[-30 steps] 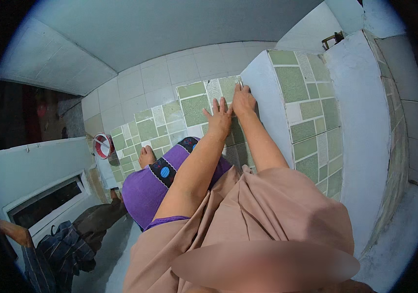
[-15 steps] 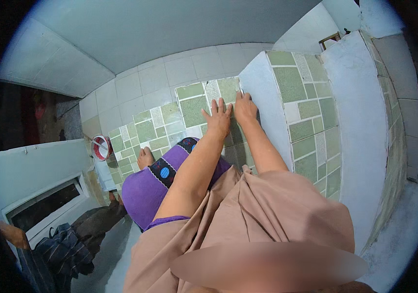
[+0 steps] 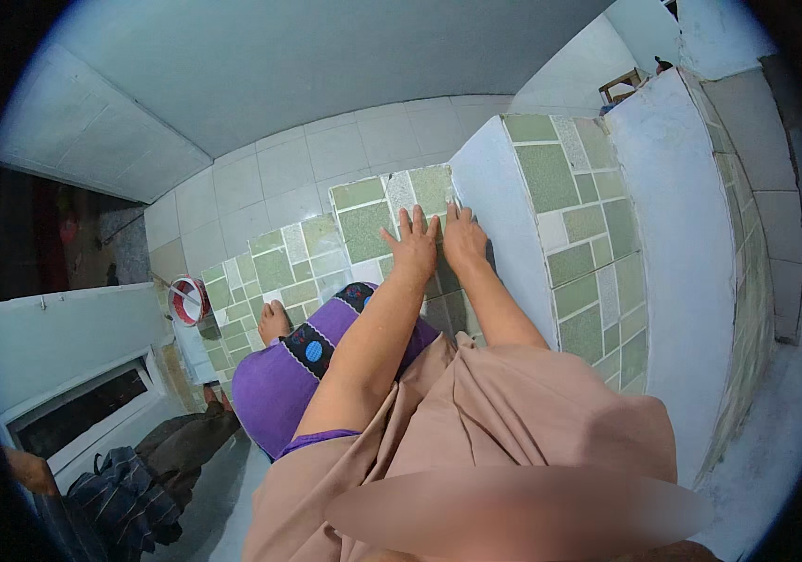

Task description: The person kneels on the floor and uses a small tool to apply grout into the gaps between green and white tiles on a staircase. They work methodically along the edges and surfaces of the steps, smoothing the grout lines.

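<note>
My left hand (image 3: pixel 413 246) lies flat with fingers spread on a green tiled surface (image 3: pixel 373 225), palm down, holding nothing. My right hand (image 3: pixel 463 238) rests beside it, also flat against the green tiles near the white edge of a tiled wall (image 3: pixel 499 187). The two hands almost touch. Both bare forearms reach forward over my beige garment (image 3: pixel 476 431) and purple skirt (image 3: pixel 274 379). One bare foot (image 3: pixel 273 321) shows on the tiled floor below.
A tall block faced with green and white tiles (image 3: pixel 588 244) stands to the right, with a white top ledge (image 3: pixel 677 215). A round red-rimmed object (image 3: pixel 185 300) sits at the left. Dark clothes (image 3: pixel 134 478) lie at the lower left near a white wall (image 3: pixel 54 337).
Both hands stay pressed on the tiles in nearly the same place; the right hand has shifted slightly closer to the left one.
</note>
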`<state>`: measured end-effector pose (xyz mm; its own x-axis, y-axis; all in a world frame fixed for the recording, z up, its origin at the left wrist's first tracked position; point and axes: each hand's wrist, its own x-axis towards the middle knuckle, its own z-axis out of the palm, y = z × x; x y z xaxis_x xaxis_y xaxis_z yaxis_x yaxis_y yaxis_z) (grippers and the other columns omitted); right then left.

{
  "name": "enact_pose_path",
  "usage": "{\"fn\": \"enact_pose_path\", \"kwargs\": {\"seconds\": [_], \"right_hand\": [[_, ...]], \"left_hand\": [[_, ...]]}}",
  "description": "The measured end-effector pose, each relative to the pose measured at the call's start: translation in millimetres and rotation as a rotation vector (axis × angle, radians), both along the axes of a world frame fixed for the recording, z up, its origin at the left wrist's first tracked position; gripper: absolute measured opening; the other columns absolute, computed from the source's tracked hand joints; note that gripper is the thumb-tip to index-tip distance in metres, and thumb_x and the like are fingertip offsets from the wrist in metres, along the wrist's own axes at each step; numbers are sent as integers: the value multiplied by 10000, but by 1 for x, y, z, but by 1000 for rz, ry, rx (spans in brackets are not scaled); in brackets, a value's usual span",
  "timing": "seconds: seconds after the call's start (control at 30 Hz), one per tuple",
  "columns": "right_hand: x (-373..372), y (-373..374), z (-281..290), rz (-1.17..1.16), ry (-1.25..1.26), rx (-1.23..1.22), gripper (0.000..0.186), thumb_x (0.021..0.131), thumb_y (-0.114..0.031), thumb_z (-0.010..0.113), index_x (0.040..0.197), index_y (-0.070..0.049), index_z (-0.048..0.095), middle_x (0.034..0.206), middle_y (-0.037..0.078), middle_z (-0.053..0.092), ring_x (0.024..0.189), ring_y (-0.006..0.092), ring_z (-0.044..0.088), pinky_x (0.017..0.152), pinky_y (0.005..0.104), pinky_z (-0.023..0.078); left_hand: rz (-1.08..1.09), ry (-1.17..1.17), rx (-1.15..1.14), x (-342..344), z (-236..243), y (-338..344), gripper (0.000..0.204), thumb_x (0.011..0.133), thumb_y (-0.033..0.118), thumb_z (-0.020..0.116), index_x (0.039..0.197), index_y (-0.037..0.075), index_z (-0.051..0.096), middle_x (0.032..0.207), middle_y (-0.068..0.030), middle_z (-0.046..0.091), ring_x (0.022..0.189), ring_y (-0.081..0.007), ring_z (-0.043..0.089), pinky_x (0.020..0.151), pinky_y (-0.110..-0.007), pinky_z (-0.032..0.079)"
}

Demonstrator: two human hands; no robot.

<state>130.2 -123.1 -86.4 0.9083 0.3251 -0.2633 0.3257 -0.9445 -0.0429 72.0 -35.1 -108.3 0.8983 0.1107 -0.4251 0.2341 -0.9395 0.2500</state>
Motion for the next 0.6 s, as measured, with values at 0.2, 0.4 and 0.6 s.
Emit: {"fn": "enact_pose_path", "kwargs": {"seconds": [0.2, 0.4, 0.6], "right_hand": [[16, 12, -4, 14, -56, 31, 368, 900, -187, 565, 1214, -6, 498, 1089, 183, 551, 901, 342, 659, 721, 397, 571], [13, 7, 2, -3, 3, -2, 337, 918, -171, 520, 1219, -20, 497, 1085, 186, 550, 911, 339, 659, 733, 398, 568], [16, 13, -6, 5, -77, 63, 316, 920, -147, 494, 1212, -26, 479, 1067, 191, 551, 896, 344, 660, 725, 410, 564]], "left_hand": [[-10, 6, 16, 1, -5, -1, 765, 839, 164, 604, 1501, 259, 233, 1584, -98, 111, 1448, -365, 114, 1015, -748, 201], [45, -60, -12, 0, -17, -2, 765, 835, 146, 601, 1502, 161, 225, 1581, -91, 129, 1448, -356, 127, 1021, -745, 192], [28, -77, 49, 0, -25, -5, 750, 841, 160, 591, 1496, 113, 229, 1577, -89, 150, 1442, -357, 149, 1017, -735, 217]]}}
